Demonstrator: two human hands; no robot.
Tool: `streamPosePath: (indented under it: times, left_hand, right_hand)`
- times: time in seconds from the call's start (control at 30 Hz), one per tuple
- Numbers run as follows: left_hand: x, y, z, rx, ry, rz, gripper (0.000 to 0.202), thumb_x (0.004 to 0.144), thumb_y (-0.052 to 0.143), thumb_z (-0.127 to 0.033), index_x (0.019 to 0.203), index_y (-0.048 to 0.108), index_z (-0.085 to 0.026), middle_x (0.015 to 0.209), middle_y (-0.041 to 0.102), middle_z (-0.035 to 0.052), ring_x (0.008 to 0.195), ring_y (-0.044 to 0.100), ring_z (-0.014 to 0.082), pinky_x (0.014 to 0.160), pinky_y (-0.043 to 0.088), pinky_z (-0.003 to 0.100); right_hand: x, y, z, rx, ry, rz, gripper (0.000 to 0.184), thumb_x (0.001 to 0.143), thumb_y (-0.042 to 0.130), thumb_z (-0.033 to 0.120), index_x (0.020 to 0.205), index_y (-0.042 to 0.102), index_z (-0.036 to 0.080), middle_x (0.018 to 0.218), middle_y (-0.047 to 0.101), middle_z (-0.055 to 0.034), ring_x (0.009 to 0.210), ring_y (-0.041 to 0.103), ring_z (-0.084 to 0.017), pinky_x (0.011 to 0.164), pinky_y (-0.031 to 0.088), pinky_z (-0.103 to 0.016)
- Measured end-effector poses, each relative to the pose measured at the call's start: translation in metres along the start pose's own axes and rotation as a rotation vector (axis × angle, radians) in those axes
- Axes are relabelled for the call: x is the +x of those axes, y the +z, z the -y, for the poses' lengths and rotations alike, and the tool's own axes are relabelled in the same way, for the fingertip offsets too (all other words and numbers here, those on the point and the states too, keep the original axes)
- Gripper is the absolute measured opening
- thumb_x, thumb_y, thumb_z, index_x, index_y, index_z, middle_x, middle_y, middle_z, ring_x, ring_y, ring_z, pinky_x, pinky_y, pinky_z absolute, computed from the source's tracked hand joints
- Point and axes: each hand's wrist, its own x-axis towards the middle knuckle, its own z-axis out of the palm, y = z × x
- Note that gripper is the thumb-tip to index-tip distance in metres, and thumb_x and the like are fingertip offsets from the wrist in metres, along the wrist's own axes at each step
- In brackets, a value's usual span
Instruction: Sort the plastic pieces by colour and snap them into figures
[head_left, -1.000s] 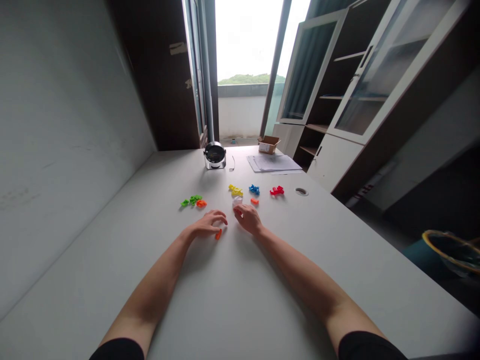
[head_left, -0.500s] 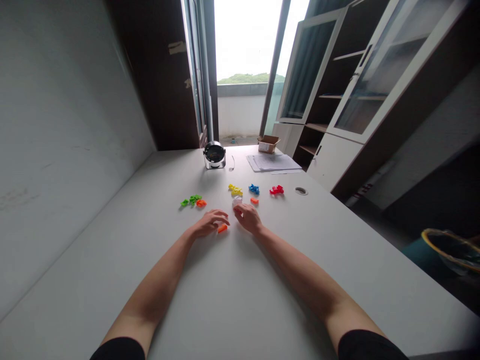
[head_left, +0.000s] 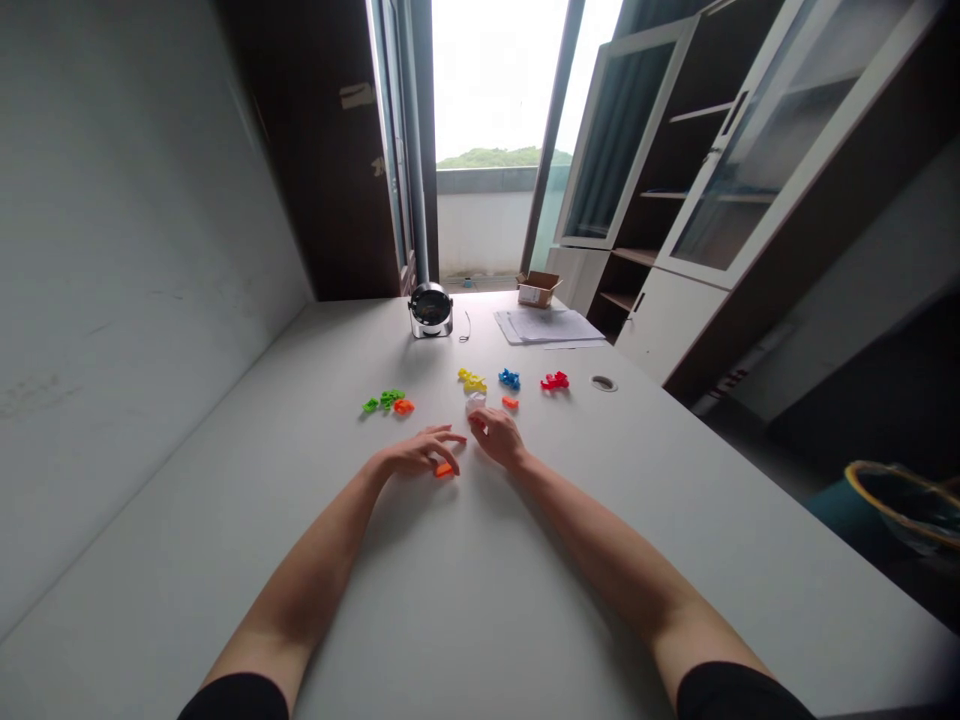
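Note:
On the white table, my left hand is palm down with its fingers spread. A fingertip touches a small orange block-like piece, partly covered by the fingers. My right hand has its fingers curled together against a small whitish lump. What lies between those fingertips is hidden. Just beyond the right hand is another small orange piece. Small plastic pieces lie in colour groups farther off: green, orange, yellow, blue and red.
Toward the back stand a round black device on a metal bracket and an open cardboard box. Papers lie before the box. A round cable hole is at the right. Glass-door cabinets stand beyond the table.
The orange piece under my left hand has shifted slightly toward me, and the left fingers have spread and reached over it. My right hand has hardly moved.

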Motion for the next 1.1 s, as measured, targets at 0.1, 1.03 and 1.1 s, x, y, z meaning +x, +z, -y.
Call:
streamPosePath:
  times: [0.1, 1.03, 1.1]
  left_hand:
    - [0.0, 0.002, -0.001, 0.0, -0.01, -0.012, 0.022, 0.076, 0.072, -0.019, 0.091, 0.078, -0.033, 0.147, 0.049, -0.0032, 0.147, 0.022, 0.0327, 0.117, 0.027, 0.048]
    - [0.021, 0.024, 0.009, 0.098, -0.254, -0.509, 0.036, 0.093, 0.048, -0.045, 0.094, 0.075, -0.021, 0.076, 0.07, -0.0003, 0.071, 0.058, 0.0153, 0.067, 0.04, 0.023]
    - [0.021, 0.024, 0.009, 0.09, -0.258, -0.505, 0.038, 0.092, 0.048, -0.047, 0.091, 0.075, -0.02, 0.074, 0.069, -0.0001, 0.069, 0.057, 0.0152, 0.066, 0.04, 0.023]
  right_hand:
    - [0.0, 0.0, 0.0, 0.003, 0.001, 0.002, 0.011, 0.092, 0.053, 0.019, 0.084, 0.062, 0.019, 0.078, 0.066, -0.0014, 0.071, 0.057, -0.015, 0.073, 0.036, -0.026]
    - [-0.003, -0.006, 0.015, 0.109, -0.127, 0.195, 0.026, 0.084, 0.063, 0.014, 0.108, 0.064, 0.023, 0.089, 0.066, -0.0008, 0.081, 0.06, -0.015, 0.077, 0.044, -0.024]
    - [-0.003, -0.006, 0.014, 0.088, -0.142, 0.203, 0.019, 0.087, 0.064, 0.017, 0.104, 0.065, 0.023, 0.089, 0.066, -0.001, 0.082, 0.06, -0.015, 0.076, 0.043, -0.024]
